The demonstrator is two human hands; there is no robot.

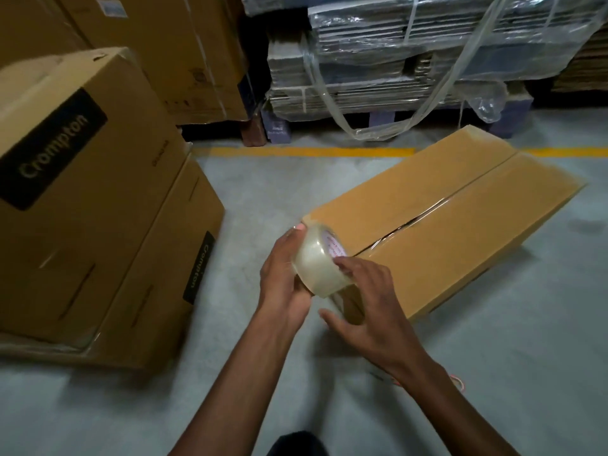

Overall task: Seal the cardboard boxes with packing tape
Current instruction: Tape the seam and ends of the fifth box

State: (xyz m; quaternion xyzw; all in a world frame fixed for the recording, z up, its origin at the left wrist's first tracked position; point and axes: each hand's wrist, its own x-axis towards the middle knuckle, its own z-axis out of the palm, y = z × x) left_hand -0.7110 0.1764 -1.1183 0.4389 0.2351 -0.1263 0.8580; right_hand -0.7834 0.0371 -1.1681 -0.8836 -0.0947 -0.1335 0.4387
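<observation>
Both: left hand [283, 278] grips tape roll [320, 260]; right hand [365, 301] fingers touch it.

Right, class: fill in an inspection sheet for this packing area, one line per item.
Surface: grey concrete floor with a yellow line.
Job's things: long cardboard box lying flat, centre seam partly taped; clear tape roll at its near end.
Clutter: loose plastic strapping.
Grippers: left hand grips the roll; right hand has fingers on the roll.
Cables: nothing seen.
Surroundings: stacked Crompton boxes; wrapped flat cardboard on a pallet.
</observation>
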